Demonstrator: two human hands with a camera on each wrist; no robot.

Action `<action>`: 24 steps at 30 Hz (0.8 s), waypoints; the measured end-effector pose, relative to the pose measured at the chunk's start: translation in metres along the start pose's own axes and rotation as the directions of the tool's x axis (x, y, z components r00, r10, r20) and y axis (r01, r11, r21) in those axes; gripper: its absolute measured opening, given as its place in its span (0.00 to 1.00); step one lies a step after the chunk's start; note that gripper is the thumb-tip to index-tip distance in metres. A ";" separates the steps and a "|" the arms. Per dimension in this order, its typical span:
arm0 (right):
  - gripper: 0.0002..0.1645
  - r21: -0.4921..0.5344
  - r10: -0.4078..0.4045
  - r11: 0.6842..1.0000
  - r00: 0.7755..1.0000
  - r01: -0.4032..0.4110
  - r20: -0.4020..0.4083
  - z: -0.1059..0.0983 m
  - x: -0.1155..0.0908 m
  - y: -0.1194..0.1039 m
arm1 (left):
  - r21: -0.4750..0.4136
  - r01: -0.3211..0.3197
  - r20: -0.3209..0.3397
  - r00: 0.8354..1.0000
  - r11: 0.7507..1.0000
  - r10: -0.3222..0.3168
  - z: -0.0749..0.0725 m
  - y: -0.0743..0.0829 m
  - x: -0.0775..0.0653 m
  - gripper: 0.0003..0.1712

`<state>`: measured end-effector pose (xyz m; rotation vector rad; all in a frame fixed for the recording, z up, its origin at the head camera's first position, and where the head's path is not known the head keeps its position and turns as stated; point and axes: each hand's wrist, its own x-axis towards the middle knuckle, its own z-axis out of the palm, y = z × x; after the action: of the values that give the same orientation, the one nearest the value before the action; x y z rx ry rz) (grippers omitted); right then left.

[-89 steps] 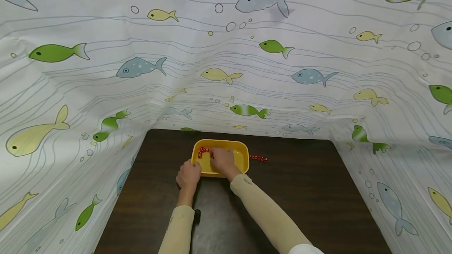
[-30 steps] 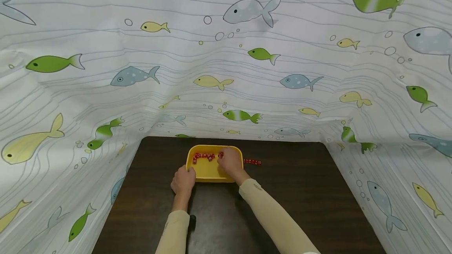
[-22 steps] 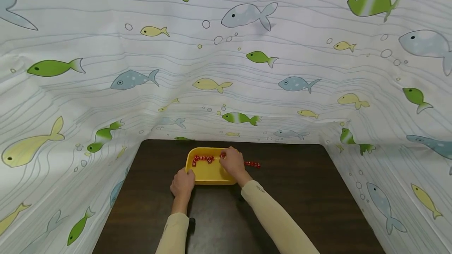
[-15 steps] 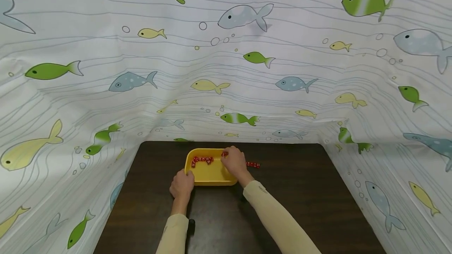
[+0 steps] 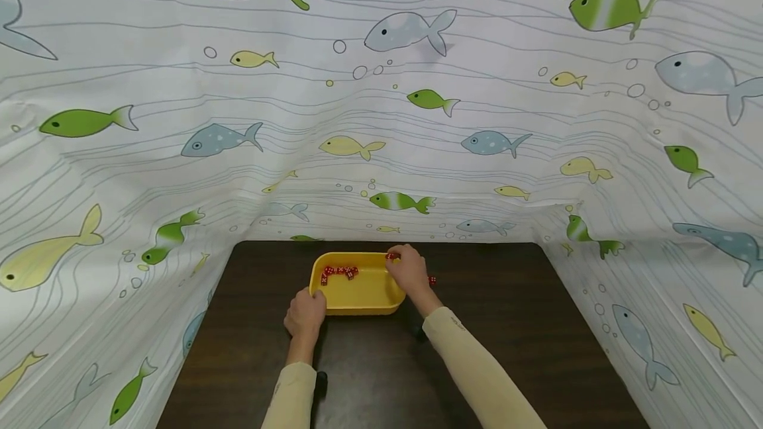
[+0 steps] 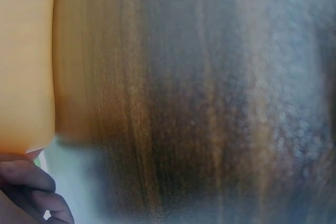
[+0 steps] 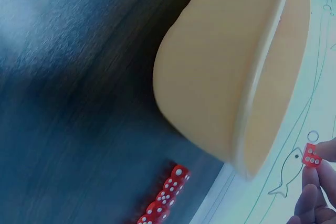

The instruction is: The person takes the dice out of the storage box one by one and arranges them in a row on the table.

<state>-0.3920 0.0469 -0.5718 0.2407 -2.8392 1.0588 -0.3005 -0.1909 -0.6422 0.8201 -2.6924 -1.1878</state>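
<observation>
A yellow plastic tray (image 5: 357, 311) sits on the dark table, its wall filling one side of the right wrist view. My left hand (image 5: 305, 313) grips the tray's near left corner. In the right wrist view, a red die (image 7: 312, 156) with white dots is pinched between the thumb and fingers of my right hand (image 5: 410, 271), which is at the tray's right rim. Several red dice (image 5: 340, 271) lie inside the tray at its back left. Outside it to the right, a short row of dice (image 7: 164, 198) stands on the table, mostly hidden by the right hand in the head view.
The dark wood table (image 5: 507, 336) stretches around the tray. White cloth printed with fish (image 5: 489, 142) rises behind the table and along both sides.
My right hand has moved right with the pinched die, from over the tray's middle to its right rim. My left hand keeps its grip on the corner. The head view has shifted slightly.
</observation>
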 end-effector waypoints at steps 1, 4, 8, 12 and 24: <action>0.15 0.021 0.005 1.000 1.000 -0.005 0.003 -0.001 0.000 0.002 | -0.002 0.001 0.002 1.000 1.000 -0.001 0.001 -0.001 0.000 0.22; 0.15 0.102 0.034 0.994 0.999 -0.036 0.019 -0.006 -0.002 0.009 | -0.009 0.005 0.005 1.000 1.000 -0.005 0.001 -0.001 0.000 0.22; 0.14 0.175 0.076 0.981 0.996 -0.084 0.050 -0.012 -0.002 0.014 | -0.012 0.005 -0.002 1.000 1.000 -0.005 0.001 -0.001 0.003 0.21; 0.15 0.218 0.095 0.970 0.993 -0.107 0.065 -0.017 0.000 0.020 | -0.017 -0.008 -0.007 1.000 1.000 0.008 0.002 -0.002 0.005 0.21; 0.17 0.245 0.184 0.953 0.983 -0.179 0.003 -0.041 0.000 0.054 | -0.024 -0.009 0.007 1.000 1.000 0.010 0.002 -0.002 0.006 0.22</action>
<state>-0.4005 0.1139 -0.5756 -0.0150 -2.7510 1.4419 -0.3055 -0.1936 -0.6461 0.8006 -2.6787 -1.2208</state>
